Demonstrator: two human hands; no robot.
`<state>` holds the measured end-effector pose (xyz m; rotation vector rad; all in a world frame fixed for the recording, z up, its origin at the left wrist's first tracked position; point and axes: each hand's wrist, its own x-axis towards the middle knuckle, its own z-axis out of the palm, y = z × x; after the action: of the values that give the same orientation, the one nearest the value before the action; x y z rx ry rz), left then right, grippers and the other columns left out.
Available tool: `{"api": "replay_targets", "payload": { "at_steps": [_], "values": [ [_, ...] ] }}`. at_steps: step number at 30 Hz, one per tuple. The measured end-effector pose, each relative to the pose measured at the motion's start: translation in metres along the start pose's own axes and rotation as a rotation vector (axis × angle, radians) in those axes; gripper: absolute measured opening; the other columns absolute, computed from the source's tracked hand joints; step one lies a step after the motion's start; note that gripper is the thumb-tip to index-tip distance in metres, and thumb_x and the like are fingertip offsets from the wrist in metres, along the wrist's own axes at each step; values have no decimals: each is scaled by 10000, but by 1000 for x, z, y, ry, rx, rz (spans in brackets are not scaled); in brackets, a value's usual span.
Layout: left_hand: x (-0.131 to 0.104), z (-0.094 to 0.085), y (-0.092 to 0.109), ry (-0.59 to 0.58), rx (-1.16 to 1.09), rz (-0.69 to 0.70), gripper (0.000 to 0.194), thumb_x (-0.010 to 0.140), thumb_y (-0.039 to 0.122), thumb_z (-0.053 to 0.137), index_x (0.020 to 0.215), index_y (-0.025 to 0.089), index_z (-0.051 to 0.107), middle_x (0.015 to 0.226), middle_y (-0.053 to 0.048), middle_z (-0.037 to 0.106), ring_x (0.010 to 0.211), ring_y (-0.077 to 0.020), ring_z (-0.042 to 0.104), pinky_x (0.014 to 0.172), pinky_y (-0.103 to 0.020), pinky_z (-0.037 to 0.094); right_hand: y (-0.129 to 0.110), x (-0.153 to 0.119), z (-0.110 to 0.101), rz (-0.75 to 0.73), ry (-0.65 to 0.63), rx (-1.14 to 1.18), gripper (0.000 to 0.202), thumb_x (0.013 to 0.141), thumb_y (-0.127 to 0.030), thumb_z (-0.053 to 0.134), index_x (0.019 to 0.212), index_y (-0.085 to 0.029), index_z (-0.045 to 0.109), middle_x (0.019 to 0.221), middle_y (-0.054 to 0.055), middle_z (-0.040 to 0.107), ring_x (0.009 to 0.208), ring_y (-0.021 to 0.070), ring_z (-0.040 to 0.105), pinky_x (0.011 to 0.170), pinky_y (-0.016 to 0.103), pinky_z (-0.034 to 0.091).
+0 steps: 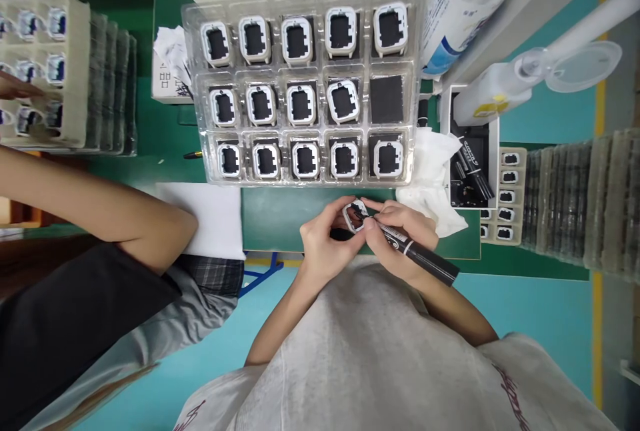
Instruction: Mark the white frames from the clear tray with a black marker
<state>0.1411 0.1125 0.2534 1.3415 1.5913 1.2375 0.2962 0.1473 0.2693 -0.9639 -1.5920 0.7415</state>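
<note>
My left hand [327, 237] holds a small white square frame [354, 215] between thumb and fingers, near the table's front edge. In my right hand [400, 234] is a black marker [425, 259], its front end against the frame and its thick end pointing down and right. Beyond both hands lies a clear plastic tray [320, 124] with three rows of similar white frames on black pads. One pocket, at the right of the middle row, shows only its black pad [387, 99].
Crumpled white tissue [434, 181] lies right of the tray, beside a white box [496, 144] of markers. Bottles [465, 11] stand at the upper right. Stacked trays [565, 197] are farther right. At left, another person's arm [100, 204] rests near white paper [215, 221] and more trays.
</note>
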Motion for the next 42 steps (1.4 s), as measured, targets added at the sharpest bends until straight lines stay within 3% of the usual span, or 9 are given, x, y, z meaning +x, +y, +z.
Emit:
{"api": "replay_targets", "payload": {
  "at_steps": [5, 9, 14, 20, 25, 28, 33, 37, 42],
  "values": [
    [0, -10, 3, -14, -7, 59, 491, 886, 403, 1009, 1305, 234, 818, 904, -6, 824, 729, -170, 772, 741, -296, 660, 6, -7, -8, -20, 179, 118, 157, 1037, -139, 741, 1084, -275, 676, 740, -76, 649, 642, 161, 688, 982, 623, 776],
    [9, -36, 20, 69, 150, 344, 500, 901, 489, 994, 1311, 256, 828, 984, -25, 759, 757, -165, 677, 655, -293, 564, 11, -13, -13, -42, 247, 124, 152, 1061, -166, 723, 1103, -284, 638, 731, -95, 621, 554, 130, 577, 893, 619, 783],
    [68, -56, 59, 183, 357, 657, 497, 963, 599, 903, 1317, 265, 804, 952, -10, 643, 761, -173, 587, 701, -334, 544, 7, -9, -14, -94, 147, 80, 188, 1039, -108, 707, 1078, -275, 628, 718, -88, 627, 578, 141, 603, 853, 573, 777],
    [167, -7, 80, -111, 675, 711, 518, 1105, 619, 698, 1341, 162, 759, 1197, -152, 730, 1154, -334, 673, 1006, -472, 577, 6, -7, -11, -154, 135, 21, 212, 985, -66, 749, 1011, -253, 652, 711, -77, 611, 606, 146, 623, 788, 511, 777],
    [181, 12, 85, -235, 831, 677, 529, 1136, 596, 632, 1340, 124, 753, 1293, -197, 730, 1276, -390, 636, 1106, -520, 548, 11, -8, -10, -182, 118, 33, 227, 964, -38, 760, 1017, -238, 668, 738, -59, 647, 653, 168, 683, 772, 492, 769],
    [181, -10, 86, -175, 803, 662, 497, 1166, 547, 573, 1391, 139, 746, 1267, -179, 746, 1225, -366, 649, 1076, -505, 558, 12, -7, -10, -203, 98, 44, 235, 961, -25, 759, 1010, -234, 664, 741, -57, 657, 646, 161, 672, 768, 487, 769],
    [220, -87, 71, 97, 907, 409, 316, 1096, 265, 580, 1262, 149, 823, 1264, -200, 745, 1243, -398, 634, 1098, -548, 512, 13, -5, -8, -235, 84, 50, 244, 943, -9, 772, 996, -226, 675, 731, -63, 647, 634, 150, 659, 758, 471, 769],
    [257, -143, 59, -64, 901, 210, 306, 947, 274, 771, 1203, 142, 873, 1125, -156, 763, 1076, -355, 665, 1103, -523, 505, 13, -6, -7, -254, 103, 42, 237, 939, -24, 781, 996, -231, 682, 732, -64, 654, 621, 155, 670, 741, 462, 770],
    [272, -168, 59, -176, 758, 179, 338, 877, 272, 844, 1199, 180, 885, 1089, -93, 773, 914, -262, 641, 1000, -407, 517, 10, -9, -8, -251, 141, 4, 235, 938, -32, 779, 1004, -236, 684, 749, -46, 674, 682, 193, 740, 748, 457, 769]
  ]
}}
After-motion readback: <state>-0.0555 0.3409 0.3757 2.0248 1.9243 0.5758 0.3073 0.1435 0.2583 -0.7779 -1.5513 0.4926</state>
